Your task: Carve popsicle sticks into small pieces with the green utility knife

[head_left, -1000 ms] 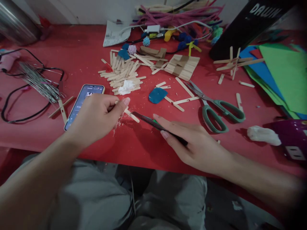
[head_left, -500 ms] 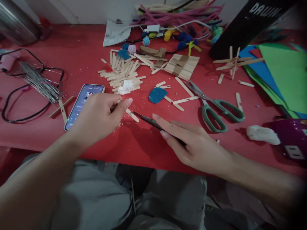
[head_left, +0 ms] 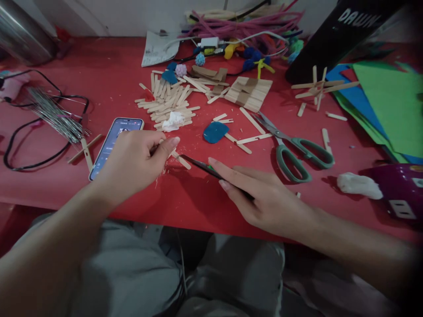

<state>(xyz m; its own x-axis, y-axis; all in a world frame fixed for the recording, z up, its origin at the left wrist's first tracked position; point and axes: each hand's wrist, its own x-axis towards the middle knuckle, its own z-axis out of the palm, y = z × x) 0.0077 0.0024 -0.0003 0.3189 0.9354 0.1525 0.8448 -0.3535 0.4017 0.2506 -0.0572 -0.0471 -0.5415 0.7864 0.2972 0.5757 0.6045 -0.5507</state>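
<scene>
Between the thumb and fingers of my left hand [head_left: 145, 154] is a wooden popsicle stick [head_left: 183, 162], its free end pointing down to the right. My right hand [head_left: 261, 191] is closed around a craft knife [head_left: 201, 166] with a dark blade and a bit of green near the handle. The blade's tip meets the stick just beyond my left fingertips. Pale wood shavings lie on the red table below. Part of the stick is hidden under my left fingers, and my right palm covers most of the knife's handle.
A phone [head_left: 112, 143] lies beside my left hand. Behind are a pile of popsicle sticks [head_left: 172, 99] and a blue lump [head_left: 215, 132]. Green-handled scissors [head_left: 297, 154] lie beyond my right hand, with coloured paper [head_left: 390, 101] and a black bottle [head_left: 330, 44] farther right.
The whole view has shifted slightly. The knife's tip sits a little closer to my left fingers along the stick; both hands keep their hold.
</scene>
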